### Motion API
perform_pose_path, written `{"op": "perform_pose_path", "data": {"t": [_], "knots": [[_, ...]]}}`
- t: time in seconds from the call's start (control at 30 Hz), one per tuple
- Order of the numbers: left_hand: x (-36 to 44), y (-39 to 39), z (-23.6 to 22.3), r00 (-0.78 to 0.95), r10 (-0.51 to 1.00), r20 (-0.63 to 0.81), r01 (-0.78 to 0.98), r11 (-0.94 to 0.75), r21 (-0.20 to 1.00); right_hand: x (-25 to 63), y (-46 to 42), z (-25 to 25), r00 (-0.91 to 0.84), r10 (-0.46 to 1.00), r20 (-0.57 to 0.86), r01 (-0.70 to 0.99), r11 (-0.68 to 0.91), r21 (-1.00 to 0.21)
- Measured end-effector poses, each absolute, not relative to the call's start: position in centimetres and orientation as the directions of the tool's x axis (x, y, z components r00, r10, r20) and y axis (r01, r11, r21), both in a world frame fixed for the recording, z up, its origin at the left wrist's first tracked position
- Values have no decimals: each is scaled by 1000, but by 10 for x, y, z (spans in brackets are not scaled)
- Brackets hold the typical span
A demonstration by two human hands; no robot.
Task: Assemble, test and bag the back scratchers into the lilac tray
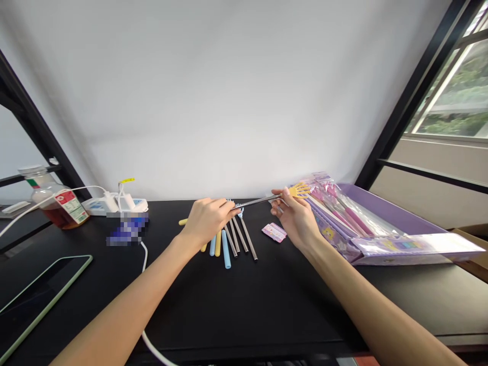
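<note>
Forearms (141, 300) reach over the desk (236, 310): the right hand (299, 216) pinches a scratcher (267, 199) near its yellow head (300, 190), the left hand (207, 217) its rod (255, 202), probably for steadiness.

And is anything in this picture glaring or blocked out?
In the head view, glare streaks the clear plastic packets and the metal rod shines; also in the head view, coarse pixel blocks cover a blue item, and black posts slant outward, possibly wide-lens distortion.
</note>
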State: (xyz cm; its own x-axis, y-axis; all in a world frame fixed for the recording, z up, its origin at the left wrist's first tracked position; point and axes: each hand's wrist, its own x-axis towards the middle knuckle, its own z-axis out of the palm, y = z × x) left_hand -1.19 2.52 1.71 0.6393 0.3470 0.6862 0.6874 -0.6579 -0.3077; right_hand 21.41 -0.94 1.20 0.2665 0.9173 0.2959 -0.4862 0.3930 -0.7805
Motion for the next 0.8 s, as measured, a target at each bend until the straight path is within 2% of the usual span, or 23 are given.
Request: {"op": "perform_pose_path", "data": {"t": [0.13,0.23,0.3,0.4,0.47,0.57,0.7,0.8], "knots": [[-24,27,23,608,491,624,727,-661,-188,230,-8,17,396,868,298,-518,480,-708],[-26,26,26,624,479,618,685,-715,-138,233,-8,15,400,870,287,-525,474,-707],[-22,24,27,635,424,645,645,-751,-141,226,-9,11,352,894,278,-500,431,-751],[-10,20,25,657,340,673,611,-763,-211,204,-13,3,176,952,250,-443,303,-844],[-4,17,23,661,322,678,615,-749,-244,191,-15,1,100,958,269,-426,286,-859],[-2,16,20,656,338,675,624,-746,-233,187,-16,2,77,956,282,-412,288,-864],[-7,15,21,633,390,669,647,-741,-180,195,-18,5,61,973,222,-473,224,-852],[-4,12,21,617,424,664,663,-733,-148,191,-21,6,59,968,244,-463,243,-852]]}}
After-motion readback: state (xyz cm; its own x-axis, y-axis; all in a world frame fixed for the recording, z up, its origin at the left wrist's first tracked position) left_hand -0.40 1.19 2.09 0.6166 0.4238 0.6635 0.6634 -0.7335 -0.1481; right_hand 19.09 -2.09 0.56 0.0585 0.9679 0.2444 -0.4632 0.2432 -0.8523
